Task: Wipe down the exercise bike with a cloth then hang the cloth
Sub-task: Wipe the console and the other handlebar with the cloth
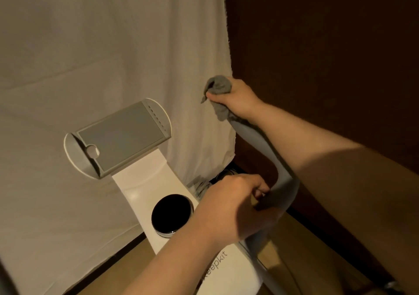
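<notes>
Before a white hanging sheet [90, 56], the right hand [238, 97] clutches a grey cloth [218, 86] around the handlebar [260, 145]; the left hand [233, 206] grips the handlebar's lower bend.

A wooden floor [127, 265] carries a white exercise bike [226, 269], standing below the left hand [233, 206], with a pale hanging sheet [90, 68] reaching the boards beyond both hands
</notes>
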The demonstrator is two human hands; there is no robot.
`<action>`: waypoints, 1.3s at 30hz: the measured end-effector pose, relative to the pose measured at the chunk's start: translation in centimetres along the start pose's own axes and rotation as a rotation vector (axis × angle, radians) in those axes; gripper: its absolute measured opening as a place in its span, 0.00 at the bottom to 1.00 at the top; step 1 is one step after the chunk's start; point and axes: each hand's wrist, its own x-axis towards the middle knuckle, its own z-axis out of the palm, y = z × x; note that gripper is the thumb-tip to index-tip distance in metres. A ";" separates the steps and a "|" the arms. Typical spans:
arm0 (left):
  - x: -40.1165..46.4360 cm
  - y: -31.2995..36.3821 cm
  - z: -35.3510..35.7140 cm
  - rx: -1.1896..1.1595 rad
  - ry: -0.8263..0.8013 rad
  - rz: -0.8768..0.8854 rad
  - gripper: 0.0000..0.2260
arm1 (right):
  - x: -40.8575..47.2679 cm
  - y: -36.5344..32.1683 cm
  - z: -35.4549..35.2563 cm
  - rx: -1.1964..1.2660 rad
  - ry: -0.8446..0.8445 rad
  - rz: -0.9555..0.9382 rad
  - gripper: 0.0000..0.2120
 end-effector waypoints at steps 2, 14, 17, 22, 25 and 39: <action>0.0 0.0 0.0 0.010 -0.007 0.013 0.13 | -1.2 1.2 0.7 -0.119 0.123 -0.058 0.18; 0.3 -0.3 0.0 0.035 -0.010 0.034 0.13 | -2.6 1.9 0.3 -0.495 0.157 0.066 0.34; 0.3 -0.2 0.0 0.034 -0.005 0.027 0.12 | -1.3 0.4 0.1 -0.461 0.096 0.083 0.32; 0.3 -0.3 0.0 -0.034 -0.007 -0.016 0.10 | -2.0 0.0 0.2 -0.226 0.072 0.005 0.24; 0.2 -0.3 0.1 -0.025 0.003 0.000 0.10 | -3.3 1.2 -0.5 -0.535 0.014 0.091 0.32; 0.4 -1.2 0.6 -0.059 0.005 -0.002 0.10 | -5.3 1.8 -1.6 -0.306 -0.018 0.262 0.20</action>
